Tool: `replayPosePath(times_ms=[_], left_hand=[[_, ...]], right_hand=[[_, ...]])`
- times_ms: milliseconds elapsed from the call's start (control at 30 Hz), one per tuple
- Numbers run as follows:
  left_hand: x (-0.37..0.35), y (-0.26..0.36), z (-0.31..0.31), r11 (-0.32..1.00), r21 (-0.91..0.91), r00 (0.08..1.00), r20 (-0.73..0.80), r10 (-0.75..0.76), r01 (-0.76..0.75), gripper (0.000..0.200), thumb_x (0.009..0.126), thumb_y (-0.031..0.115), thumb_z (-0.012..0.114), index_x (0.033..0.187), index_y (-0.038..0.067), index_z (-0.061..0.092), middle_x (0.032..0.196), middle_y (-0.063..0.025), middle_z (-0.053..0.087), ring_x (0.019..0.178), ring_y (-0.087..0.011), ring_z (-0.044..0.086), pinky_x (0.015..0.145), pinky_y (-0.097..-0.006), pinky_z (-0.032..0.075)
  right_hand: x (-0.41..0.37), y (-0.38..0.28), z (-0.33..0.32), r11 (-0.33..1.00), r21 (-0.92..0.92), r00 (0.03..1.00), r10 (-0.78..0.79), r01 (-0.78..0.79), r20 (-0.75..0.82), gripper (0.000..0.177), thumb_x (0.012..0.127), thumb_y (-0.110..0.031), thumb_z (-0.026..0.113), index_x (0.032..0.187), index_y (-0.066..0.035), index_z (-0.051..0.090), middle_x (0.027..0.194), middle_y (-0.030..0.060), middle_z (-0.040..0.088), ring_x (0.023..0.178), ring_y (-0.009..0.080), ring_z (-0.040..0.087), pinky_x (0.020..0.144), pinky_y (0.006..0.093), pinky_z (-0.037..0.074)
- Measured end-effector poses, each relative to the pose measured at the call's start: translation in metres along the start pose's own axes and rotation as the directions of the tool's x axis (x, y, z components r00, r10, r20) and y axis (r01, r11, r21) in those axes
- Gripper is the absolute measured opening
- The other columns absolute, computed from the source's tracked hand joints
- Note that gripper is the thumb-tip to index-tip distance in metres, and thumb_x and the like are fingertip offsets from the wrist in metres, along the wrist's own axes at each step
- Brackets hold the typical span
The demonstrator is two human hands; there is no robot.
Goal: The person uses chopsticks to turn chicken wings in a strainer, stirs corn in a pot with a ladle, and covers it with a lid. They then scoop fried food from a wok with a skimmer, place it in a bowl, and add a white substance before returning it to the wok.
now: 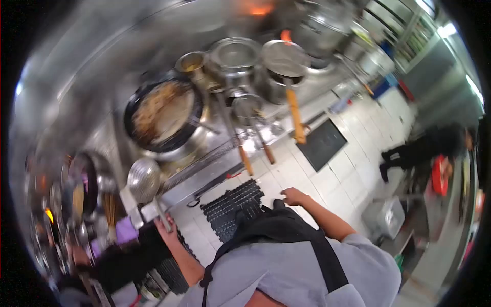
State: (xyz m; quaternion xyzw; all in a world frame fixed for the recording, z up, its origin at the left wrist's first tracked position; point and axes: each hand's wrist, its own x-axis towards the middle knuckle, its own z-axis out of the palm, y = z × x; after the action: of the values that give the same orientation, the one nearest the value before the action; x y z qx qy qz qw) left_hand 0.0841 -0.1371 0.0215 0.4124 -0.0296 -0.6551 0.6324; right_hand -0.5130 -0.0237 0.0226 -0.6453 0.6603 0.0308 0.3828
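— Premises?
— Commercial kitchen. Steel cooking range (204,158) along the upper left, white tiled floor (348,169) below, black floor mat (232,204) at the foot of the range.

— On the range?
— Dark wok (163,115) full of brownish food, steel pots (235,59) behind it, wooden-handled ladles (295,115) laid across the front edge.

— State of the left hand (166,225)?
— Low at the left side, forearm angled up from a bent elbow. Fingers wrapped tight round the thin handle of a steel ladle (144,179). Bowl of the ladle raised above the fist, just in front of the range edge, below the wok and clear of it.

— And the right hand (294,196)?
— Out ahead of the black apron (276,225), elbow bent, palm down. Fingers loosely curled, holding nothing. Held over the tiles just beside the floor mat, well apart from the range.

— Sure of that curl?
— Not wholly: blurred by motion, probably half open. Empty in any case.

— Others present?
— A person in dark clothing (424,148) at the far right, on the tiles. A dark sleeve (128,256) at the lower left, close beside the left forearm; owner hard to tell.
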Motion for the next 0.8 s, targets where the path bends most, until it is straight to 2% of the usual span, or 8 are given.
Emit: replayPosePath(times_ms=[100, 167, 300, 467, 533, 600, 733, 800], left_hand=[[-0.008, -0.036, -0.029, 0.976, -0.186, 0.954, -0.296, 0.052, -0.111, 0.042, 0.097, 0.039, 0.049, 0.102, -0.001, 0.059, 0.091, -0.0162, 0.066, 0.079, -0.0261, 0.067, 0.066, -0.0363, 0.058], [-0.024, -0.082, -0.038, 0.998, 0.067, 0.937, -0.350, 0.014, 0.010, 0.037, 0.093, 0.037, 0.051, 0.095, 0.001, 0.060, 0.087, -0.0157, 0.066, 0.078, -0.0271, 0.067, 0.067, -0.0374, 0.057], [-0.056, -0.225, -0.040, 0.514, 0.723, 0.884, -0.327, -0.333, 0.461, 0.030, 0.085, 0.032, 0.055, 0.081, 0.004, 0.063, 0.077, -0.0148, 0.066, 0.074, -0.0290, 0.068, 0.067, -0.0397, 0.056], [-0.048, -0.399, 0.032, -0.273, 0.633, 0.590, 0.365, -0.720, -0.725, 0.023, 0.076, 0.027, 0.061, 0.064, 0.008, 0.067, 0.066, -0.0136, 0.067, 0.070, -0.0313, 0.068, 0.069, -0.0426, 0.054], [-0.021, -0.471, 0.087, -0.379, 0.547, 0.622, 0.369, -0.691, -0.746, 0.021, 0.072, 0.024, 0.063, 0.057, 0.010, 0.069, 0.061, -0.0131, 0.067, 0.068, -0.0323, 0.068, 0.069, -0.0437, 0.054], [-0.001, -0.559, 0.164, -0.541, 0.686, 0.828, 0.165, -0.535, -0.486, 0.025, 0.078, 0.025, 0.062, 0.090, 0.005, 0.072, 0.089, -0.0226, 0.070, 0.087, -0.0411, 0.067, 0.085, -0.0470, 0.052], [-0.009, -0.692, 0.321, -0.210, 0.595, 0.561, 0.498, -0.661, -0.776, 0.084, 0.073, 0.017, 0.075, 0.148, 0.013, 0.038, 0.129, -0.0207, 0.059, 0.105, -0.0390, 0.064, 0.092, -0.0499, 0.050], [-0.047, -0.726, 0.435, -0.132, 0.979, 0.514, -0.036, -0.857, -0.153, 0.077, 0.081, 0.016, 0.070, 0.150, 0.016, 0.035, 0.127, -0.0156, 0.059, 0.097, -0.0353, 0.067, 0.083, -0.0543, 0.050]], right_hand=[[-0.085, 0.140, 0.066, 0.946, 0.189, 0.943, 0.294, -0.264, -0.155, 0.048, 0.080, -0.024, 0.066, 0.122, -0.002, 0.063, 0.110, 0.0243, 0.068, 0.098, 0.0327, 0.068, 0.090, 0.0416, 0.053], [-0.160, 0.203, 0.102, 0.529, 0.719, 0.716, 0.695, -0.451, -0.062, 0.040, 0.080, -0.010, 0.059, 0.118, 0.001, 0.064, 0.076, 0.0176, 0.068, 0.051, 0.0222, 0.066, 0.047, 0.0345, 0.055], [-0.285, 0.261, 0.154, -0.023, 0.956, 0.378, 0.916, -0.294, 0.138, 0.014, 0.078, -0.001, 0.053, 0.076, 0.004, 0.065, 0.070, 0.0155, 0.065, 0.048, 0.0246, 0.063, 0.040, 0.0354, 0.052], [-0.349, 0.316, 0.217, -0.099, 0.860, 0.392, 0.860, -0.500, 0.327, 0.014, 0.078, -0.001, 0.061, 0.065, 0.000, 0.058, 0.062, 0.0147, 0.061, 0.047, 0.0232, 0.061, 0.040, 0.0393, 0.052], [-0.364, 0.328, 0.201, 0.267, 0.875, 0.654, 0.753, -0.403, 0.072, 0.017, 0.078, -0.005, 0.063, 0.062, -0.002, 0.057, 0.061, 0.0132, 0.059, 0.048, 0.0223, 0.062, 0.041, 0.0393, 0.053], [-0.355, 0.320, 0.145, 0.009, 0.909, 0.495, 0.841, -0.416, 0.218, 0.013, 0.082, -0.010, 0.062, 0.085, 0.002, 0.067, 0.067, 0.0097, 0.062, 0.050, 0.0224, 0.064, 0.041, 0.0352, 0.054], [-0.328, 0.395, 0.149, -0.045, 0.985, 0.510, 0.851, -0.166, 0.125, 0.035, 0.085, -0.012, 0.062, 0.113, 0.009, 0.063, 0.076, 0.0147, 0.066, 0.053, 0.0210, 0.066, 0.041, 0.0316, 0.052], [-0.316, 0.426, 0.141, -0.063, 0.989, 0.469, 0.875, -0.132, 0.118, 0.036, 0.085, -0.012, 0.062, 0.114, 0.009, 0.063, 0.075, 0.0152, 0.067, 0.052, 0.0200, 0.066, 0.041, 0.0304, 0.052]])
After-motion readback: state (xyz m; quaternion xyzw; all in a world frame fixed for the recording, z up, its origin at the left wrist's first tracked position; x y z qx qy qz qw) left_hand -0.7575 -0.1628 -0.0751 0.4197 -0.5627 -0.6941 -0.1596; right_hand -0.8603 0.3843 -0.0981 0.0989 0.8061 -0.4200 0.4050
